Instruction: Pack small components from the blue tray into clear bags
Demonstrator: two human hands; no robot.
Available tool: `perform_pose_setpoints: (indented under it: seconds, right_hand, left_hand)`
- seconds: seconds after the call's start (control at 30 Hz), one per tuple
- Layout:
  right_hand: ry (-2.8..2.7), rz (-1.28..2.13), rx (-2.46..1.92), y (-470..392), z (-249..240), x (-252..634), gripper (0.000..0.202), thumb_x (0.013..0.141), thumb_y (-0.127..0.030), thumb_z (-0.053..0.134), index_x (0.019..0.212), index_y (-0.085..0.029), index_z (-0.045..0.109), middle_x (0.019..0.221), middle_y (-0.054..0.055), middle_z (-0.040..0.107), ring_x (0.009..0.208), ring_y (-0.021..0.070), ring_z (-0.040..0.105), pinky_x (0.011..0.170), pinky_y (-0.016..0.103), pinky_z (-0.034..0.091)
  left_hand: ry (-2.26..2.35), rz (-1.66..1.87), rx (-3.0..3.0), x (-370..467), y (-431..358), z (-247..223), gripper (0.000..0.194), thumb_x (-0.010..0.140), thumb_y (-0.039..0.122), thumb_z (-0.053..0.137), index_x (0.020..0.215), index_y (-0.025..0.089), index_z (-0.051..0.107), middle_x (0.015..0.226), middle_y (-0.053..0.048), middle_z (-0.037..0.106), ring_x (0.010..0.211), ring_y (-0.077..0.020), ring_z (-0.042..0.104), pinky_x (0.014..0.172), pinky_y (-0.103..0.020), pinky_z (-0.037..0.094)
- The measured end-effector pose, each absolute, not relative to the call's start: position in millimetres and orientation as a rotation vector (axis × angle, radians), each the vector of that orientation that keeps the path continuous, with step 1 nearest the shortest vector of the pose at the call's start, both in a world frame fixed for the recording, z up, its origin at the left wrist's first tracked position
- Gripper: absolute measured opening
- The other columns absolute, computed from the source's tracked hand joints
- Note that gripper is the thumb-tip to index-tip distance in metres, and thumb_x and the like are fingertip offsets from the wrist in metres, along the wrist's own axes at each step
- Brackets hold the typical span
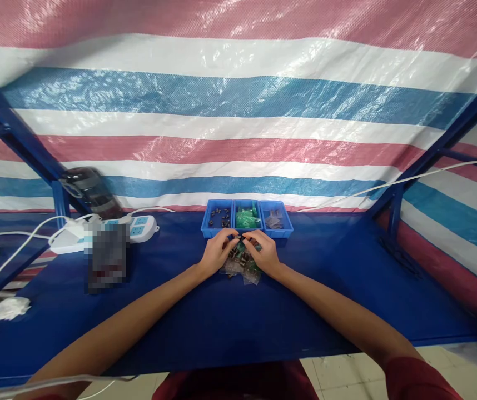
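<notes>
Over a pile of small mixed parts and clear bags on the blue table, my left hand and my right hand nearly meet at the fingertips. Each hand is in a pinch around something small and dark, too small to name. Just beyond them stand three joined blue bins. The left bin holds small dark parts, the middle bin holds green pieces, and the right bin holds greyish clear pieces.
A white power strip with cables lies at the left, beside a blurred dark object. A dark bottle leans behind it. Crumpled white tissue lies at the far left. Blue frame posts and a striped sheet bound the table.
</notes>
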State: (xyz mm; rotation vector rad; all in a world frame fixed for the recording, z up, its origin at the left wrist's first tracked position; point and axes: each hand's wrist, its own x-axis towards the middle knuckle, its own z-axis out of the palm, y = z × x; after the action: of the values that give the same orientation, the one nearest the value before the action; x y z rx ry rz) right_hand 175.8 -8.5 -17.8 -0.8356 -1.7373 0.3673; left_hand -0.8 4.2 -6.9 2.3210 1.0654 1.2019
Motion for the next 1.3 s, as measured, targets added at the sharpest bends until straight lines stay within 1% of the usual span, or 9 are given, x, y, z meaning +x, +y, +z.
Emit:
perform_pose_setpoints:
  seconds: [0.1,0.2,0.3,0.5,0.57,0.93,1.1,1.2,1.3]
  right_hand:
    - [-1.746,0.369,-0.848,-10.0,-16.0,176.9,0.018,0.090,-0.028,0.050,0.099,-0.019,0.062,0.083,0.006,0.062,0.066,0.0144,0.059,0.062,0.028,0.052]
    - [-1.754,0.370,-0.862,-10.4,-15.2,178.4,0.019,0.090,-0.031,0.049,0.098,-0.019,0.062,0.082,0.006,0.062,0.066,0.0149,0.059,0.062,0.028,0.052]
    - [-1.765,0.375,-0.869,-10.0,-15.7,179.2,0.020,0.090,-0.032,0.049,0.098,-0.020,0.062,0.082,0.006,0.062,0.065,0.0151,0.058,0.061,0.029,0.052]
    - [-1.778,0.381,-0.862,-9.9,-16.9,178.6,0.019,0.090,-0.033,0.050,0.098,-0.020,0.062,0.082,0.006,0.061,0.064,0.0147,0.058,0.060,0.028,0.052]
    - [-1.781,0.387,-0.850,-10.0,-17.1,178.3,0.018,0.090,-0.032,0.051,0.097,-0.019,0.062,0.082,0.006,0.061,0.065,0.0146,0.058,0.060,0.028,0.052]
    - [-1.792,0.396,-0.847,-10.7,-17.1,176.6,0.016,0.089,-0.031,0.051,0.092,-0.019,0.062,0.083,0.006,0.061,0.065,0.0139,0.058,0.061,0.027,0.051]
    - [-1.755,0.399,-0.883,-9.4,-18.3,176.9,0.018,0.091,-0.032,0.048,0.092,-0.019,0.060,0.079,0.004,0.060,0.063,0.0135,0.057,0.060,0.026,0.050]
    - [-1.737,0.415,-0.912,-8.6,-19.1,177.3,0.019,0.092,-0.034,0.046,0.093,-0.019,0.059,0.078,0.004,0.059,0.060,0.0130,0.056,0.059,0.026,0.049]
    - [-1.765,0.421,-0.904,-9.2,-18.7,177.6,0.021,0.092,-0.035,0.045,0.093,-0.019,0.059,0.079,0.004,0.059,0.061,0.0134,0.057,0.060,0.027,0.050]
  left_hand:
    - [0.968,1.263,2.374,0.3,4.0,-3.5,0.016,0.092,0.029,0.047,0.097,0.018,0.057,0.095,-0.005,0.060,0.081,-0.0137,0.059,0.069,-0.024,0.047]
    - [0.917,1.298,2.387,1.4,4.5,-2.5,0.017,0.092,0.029,0.047,0.097,0.018,0.058,0.095,-0.007,0.061,0.087,-0.0155,0.058,0.071,-0.025,0.047]
    - [0.934,1.297,2.375,1.8,4.9,-3.8,0.017,0.092,0.031,0.047,0.096,0.018,0.058,0.093,-0.007,0.062,0.082,-0.0144,0.059,0.067,-0.024,0.047]
    - [1.038,1.266,2.343,1.4,3.9,-6.9,0.022,0.091,0.036,0.049,0.097,0.018,0.059,0.089,-0.003,0.064,0.062,-0.0095,0.057,0.061,-0.021,0.046]
    - [1.060,1.253,2.343,1.3,3.5,-7.4,0.021,0.090,0.036,0.049,0.096,0.018,0.059,0.088,-0.002,0.065,0.059,-0.0087,0.057,0.060,-0.020,0.046]
    - [1.100,1.239,2.317,0.9,2.2,-8.2,0.021,0.089,0.036,0.051,0.095,0.018,0.059,0.084,-0.001,0.066,0.055,-0.0074,0.055,0.056,-0.019,0.045]
    - [1.063,1.256,2.348,0.9,1.3,-5.0,0.021,0.090,0.035,0.050,0.099,0.019,0.060,0.090,-0.002,0.067,0.053,-0.0076,0.054,0.056,-0.020,0.047]
    - [1.041,1.267,2.378,1.4,1.4,-3.4,0.022,0.090,0.034,0.050,0.102,0.019,0.061,0.092,-0.004,0.067,0.055,-0.0085,0.055,0.057,-0.021,0.048]
    - [1.017,1.274,2.387,1.9,2.1,-3.5,0.022,0.091,0.033,0.049,0.103,0.018,0.061,0.092,-0.006,0.067,0.062,-0.0104,0.059,0.060,-0.022,0.050]
